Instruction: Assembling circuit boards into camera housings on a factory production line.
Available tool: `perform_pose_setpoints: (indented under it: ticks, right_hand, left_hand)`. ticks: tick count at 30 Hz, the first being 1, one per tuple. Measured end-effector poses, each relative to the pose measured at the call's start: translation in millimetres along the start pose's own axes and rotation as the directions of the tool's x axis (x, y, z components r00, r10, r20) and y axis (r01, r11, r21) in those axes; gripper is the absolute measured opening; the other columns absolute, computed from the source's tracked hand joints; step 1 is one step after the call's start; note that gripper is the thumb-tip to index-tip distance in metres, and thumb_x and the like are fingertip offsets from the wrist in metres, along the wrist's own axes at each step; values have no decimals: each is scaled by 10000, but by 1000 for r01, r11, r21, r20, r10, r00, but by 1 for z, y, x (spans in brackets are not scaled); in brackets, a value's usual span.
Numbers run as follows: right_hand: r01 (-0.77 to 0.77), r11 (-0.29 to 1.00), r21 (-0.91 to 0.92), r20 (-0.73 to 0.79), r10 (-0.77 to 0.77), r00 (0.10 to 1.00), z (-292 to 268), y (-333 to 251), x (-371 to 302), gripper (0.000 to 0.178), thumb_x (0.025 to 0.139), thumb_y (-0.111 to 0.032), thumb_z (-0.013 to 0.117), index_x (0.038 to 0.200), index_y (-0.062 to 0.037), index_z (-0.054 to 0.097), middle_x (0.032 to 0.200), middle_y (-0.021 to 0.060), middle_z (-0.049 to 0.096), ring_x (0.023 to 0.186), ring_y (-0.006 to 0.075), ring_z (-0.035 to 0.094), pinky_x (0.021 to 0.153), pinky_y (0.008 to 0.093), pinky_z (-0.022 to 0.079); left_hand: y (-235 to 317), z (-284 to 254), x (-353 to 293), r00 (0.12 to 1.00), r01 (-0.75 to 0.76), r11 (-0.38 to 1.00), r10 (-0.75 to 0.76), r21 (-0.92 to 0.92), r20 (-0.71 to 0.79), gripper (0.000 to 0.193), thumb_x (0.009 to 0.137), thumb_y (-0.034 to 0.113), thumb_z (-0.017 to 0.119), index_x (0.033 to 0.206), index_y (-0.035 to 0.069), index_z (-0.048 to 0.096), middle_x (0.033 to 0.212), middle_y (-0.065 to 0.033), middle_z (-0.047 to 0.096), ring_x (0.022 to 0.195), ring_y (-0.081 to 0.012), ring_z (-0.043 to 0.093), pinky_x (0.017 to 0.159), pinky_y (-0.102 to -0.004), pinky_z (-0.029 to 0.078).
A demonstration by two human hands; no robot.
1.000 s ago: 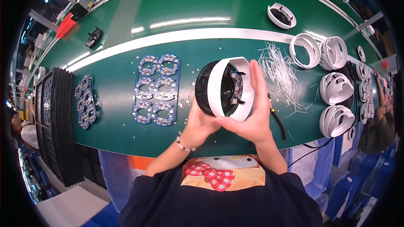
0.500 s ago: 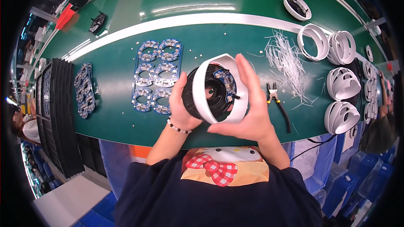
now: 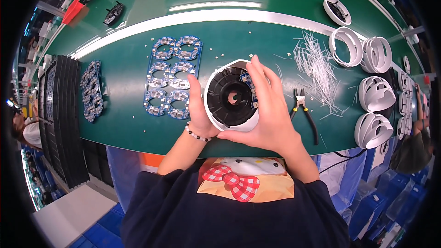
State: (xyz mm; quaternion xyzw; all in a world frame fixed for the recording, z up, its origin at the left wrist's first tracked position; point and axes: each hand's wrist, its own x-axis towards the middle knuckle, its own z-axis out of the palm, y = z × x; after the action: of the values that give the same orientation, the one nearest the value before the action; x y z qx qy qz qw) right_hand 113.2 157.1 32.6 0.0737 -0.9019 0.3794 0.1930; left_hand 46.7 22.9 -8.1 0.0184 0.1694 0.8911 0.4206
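One white ring (image 3: pixel 248 125) with black disc (image 3: pixel 220 93), gripped between my left hand (image 3: pixel 200 112) and right hand (image 3: pixel 272 118) at opposite sides, above the green table (image 3: pixel 126 105), between blue circuit boards (image 3: pixel 188 82) and cutters (image 3: pixel 300 99): now turned more face-on than a half-second ago, disc framed by ring, seemingly nested, fit unconfirmed.

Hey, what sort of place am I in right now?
Most likely an electronics assembly workshop. Blue circuit boards lie on a long green workbench, with clusters of white rings and a pair of pliers to the right.
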Motion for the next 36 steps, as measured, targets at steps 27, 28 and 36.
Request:
perform_pose_setpoints:
  ticks: [27,28,36]
  right_hand:
    - [340,939,48,-290,-312,905,2,22,7,492,530,-101,777,993,-83,613,1100,98,590,1038,290,547,968,478,336]
    - [373,926,56,-310,-338,888,-1,25,11,468,516,-96,772,959,-73,624,1065,96,604,991,293,572,944,470,370]
    - [333,940,76,-315,-295,902,-8,22,15,379,503,-42,745,865,-46,632,894,78,645,851,256,611,799,385,464]
  left_hand:
    - [26,16,16,984,158,948,-174,-275,-32,547,842,512,395,1145,76,528,1123,-155,559,1003,-293,558,881,-446,446]
    - [24,17,15,979,188,935,-203,-302,-18,563,844,518,382,1176,79,504,1160,-158,535,1033,-310,541,888,-469,437]
    - [13,13,13,964,263,902,-261,-342,55,643,843,556,350,1239,56,432,1223,-184,479,1103,-354,491,890,-532,418]
